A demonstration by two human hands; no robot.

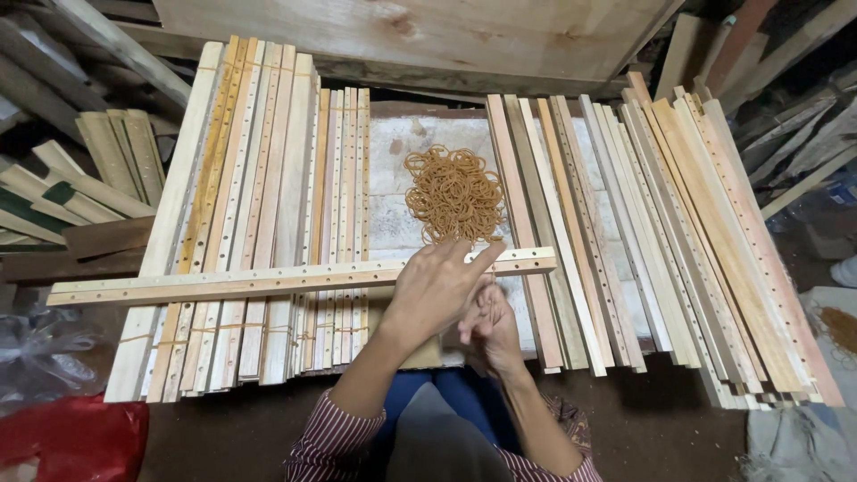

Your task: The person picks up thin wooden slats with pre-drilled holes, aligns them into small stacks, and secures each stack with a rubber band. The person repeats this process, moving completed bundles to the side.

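A heap of rubber bands (454, 194) lies on the work board (386, 192), between two groups of drilled wooden slats. The banded slat bundles (259, 214) lie to its left, the loose slats (661, 241) to its right — both run away from the person. A single pair of slats (268, 281) lies crosswise over the left bundles, just in front of the heap. The left hand (435, 287) rests on its right end; the right hand (491, 328) is just below, beside it. Behind everything stands a plywood sheet (402, 31) — offcuts (98, 174) lie far left.
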